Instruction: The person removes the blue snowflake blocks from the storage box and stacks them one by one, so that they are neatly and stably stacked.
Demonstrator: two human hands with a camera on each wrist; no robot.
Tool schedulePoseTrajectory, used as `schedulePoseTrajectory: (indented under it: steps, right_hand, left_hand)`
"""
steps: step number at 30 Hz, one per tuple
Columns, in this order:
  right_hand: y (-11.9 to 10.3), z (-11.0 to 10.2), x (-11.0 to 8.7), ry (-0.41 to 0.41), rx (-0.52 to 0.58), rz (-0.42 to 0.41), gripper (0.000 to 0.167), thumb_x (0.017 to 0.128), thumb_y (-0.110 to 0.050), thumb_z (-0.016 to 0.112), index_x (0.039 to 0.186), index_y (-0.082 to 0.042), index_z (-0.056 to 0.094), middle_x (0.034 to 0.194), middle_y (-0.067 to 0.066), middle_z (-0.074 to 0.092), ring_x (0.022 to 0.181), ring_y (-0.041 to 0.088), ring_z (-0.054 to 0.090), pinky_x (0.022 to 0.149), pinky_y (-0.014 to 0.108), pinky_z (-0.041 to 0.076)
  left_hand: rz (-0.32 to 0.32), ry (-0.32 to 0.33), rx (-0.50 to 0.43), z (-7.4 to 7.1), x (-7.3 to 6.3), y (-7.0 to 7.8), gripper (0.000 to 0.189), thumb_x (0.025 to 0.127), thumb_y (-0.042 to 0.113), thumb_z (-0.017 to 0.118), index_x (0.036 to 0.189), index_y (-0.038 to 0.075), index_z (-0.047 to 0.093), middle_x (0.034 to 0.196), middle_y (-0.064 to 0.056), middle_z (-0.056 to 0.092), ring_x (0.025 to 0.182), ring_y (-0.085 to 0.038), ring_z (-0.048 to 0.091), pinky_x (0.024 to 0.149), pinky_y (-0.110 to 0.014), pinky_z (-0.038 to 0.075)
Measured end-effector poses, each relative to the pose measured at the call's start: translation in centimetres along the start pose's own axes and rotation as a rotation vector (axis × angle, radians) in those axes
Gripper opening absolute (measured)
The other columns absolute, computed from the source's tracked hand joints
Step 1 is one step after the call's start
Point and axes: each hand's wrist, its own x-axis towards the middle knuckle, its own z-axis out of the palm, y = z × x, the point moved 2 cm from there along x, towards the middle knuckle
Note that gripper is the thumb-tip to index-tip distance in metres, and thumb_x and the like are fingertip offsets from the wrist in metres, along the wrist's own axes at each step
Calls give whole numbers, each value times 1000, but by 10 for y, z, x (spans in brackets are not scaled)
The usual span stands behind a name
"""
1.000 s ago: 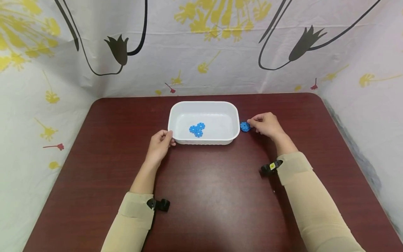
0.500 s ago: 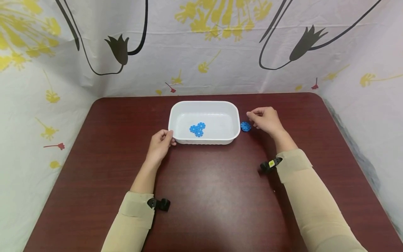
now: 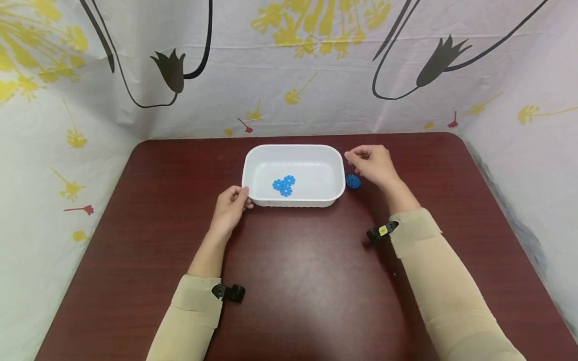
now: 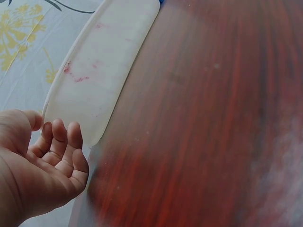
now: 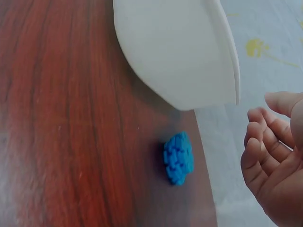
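A white plastic tray (image 3: pixel 293 203) stands at the far middle of the table, with several blue notched discs (image 3: pixel 284 185) lying inside on its left. My left hand (image 3: pixel 229 208) grips the tray's front left corner, thumb at the rim (image 4: pixel 45 106). Beside the tray's right wall sits a stack of blue notched discs (image 3: pixel 353 181), its layered edge (image 5: pixel 178 158) showing in the right wrist view. Above and behind that stack is my right hand (image 3: pixel 372 163), thumb and fingers bent toward each other near the tray's right rim. I cannot tell whether a disc is between its fingertips.
The dark red wooden table (image 3: pixel 298 281) reaches back to a white patterned cloth (image 3: pixel 334 110) hanging behind it. Wrist cameras in black mounts (image 3: pixel 229 293) sit on both cuffs.
My right hand has risen off the blue stack and moved back and left toward the tray's right rim. The left hand and the tray have stayed in place.
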Motion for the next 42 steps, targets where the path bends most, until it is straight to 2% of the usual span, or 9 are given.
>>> schedulePoseTrajectory:
  steps: [4,13,18,22,28,35,42]
  right_hand:
    - [-9,4,3,1,12,-19,31,98,-33,68,107,-4,76,91,13,74,69,28,66,57,22,54]
    - [-26,14,7,0,18,-58,27,98,-27,69,106,-3,76,91,18,73,73,35,67,58,20,53]
    - [-33,20,9,-9,3,-70,25,97,-27,69,104,-4,76,92,14,74,70,25,67,59,22,53]
    - [-40,26,10,-34,6,-88,23,98,-26,69,103,-4,75,93,14,74,68,20,66,60,24,53]
    - [-49,36,10,-74,33,-122,22,97,-23,70,103,-2,74,94,19,73,70,23,68,58,24,53]
    - [-55,47,9,-118,10,-135,18,96,-22,71,102,-5,75,94,12,73,78,31,71,64,28,54]
    - [-53,59,12,-166,-68,-156,15,95,-23,71,100,-10,76,92,6,73,77,24,70,64,32,50]
  left_hand:
    - [6,0,1,0,0,0,30,105,20,56,105,-10,61,77,-4,62,69,-12,63,72,-26,52]
    - [6,0,-4,0,1,-1,31,105,20,56,104,-10,61,77,-4,62,69,-12,63,72,-26,52]
    - [1,-3,12,-1,1,0,31,105,21,56,105,-9,61,78,-4,62,70,-13,63,73,-26,52]
    - [-4,-4,19,-1,1,-1,30,105,21,56,104,-8,61,79,-5,62,71,-13,64,74,-26,51]
    - [8,1,9,-1,1,-1,29,105,20,56,103,-8,61,78,-6,62,70,-13,64,73,-27,51]
    - [26,-2,10,-1,3,-3,27,105,21,56,100,-6,61,78,-5,62,70,-14,64,72,-27,51]
    - [28,0,19,-1,2,-3,28,105,21,56,100,-6,62,78,-5,62,69,-13,64,70,-25,51]
